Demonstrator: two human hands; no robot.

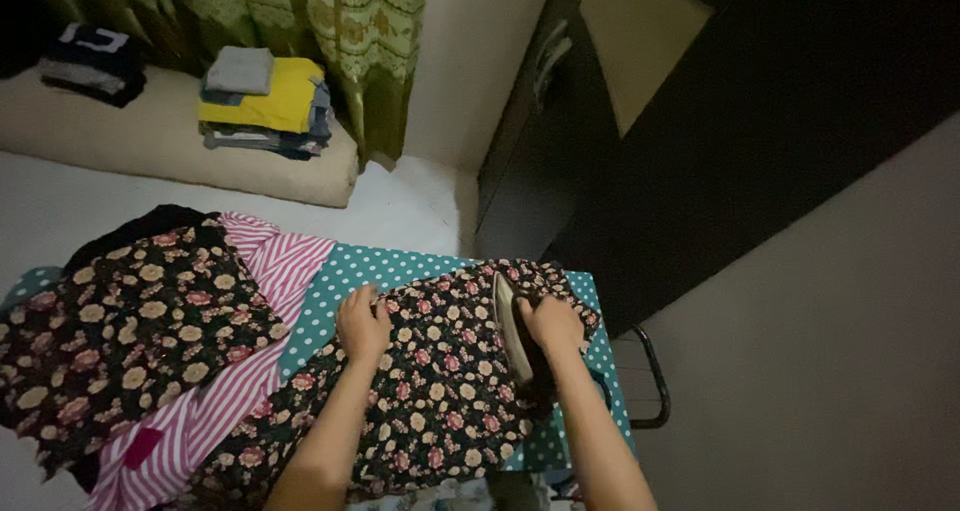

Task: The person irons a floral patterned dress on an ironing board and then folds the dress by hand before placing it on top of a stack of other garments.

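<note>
The right hand gripped the iron on the floral cloth. The left hand lay flat and pressed the cloth on the dotted board. Ironing seemed midway: a heap waited beside it, and folded clothes lay on the mattress.

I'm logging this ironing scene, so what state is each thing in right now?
Floral garment: spread flat on the board.
Iron: on the garment, gripped by right hand.
Left hand: pressing the garment flat.
Striped cloth: draped, unfolded.
Clothes stack: folded.
</note>
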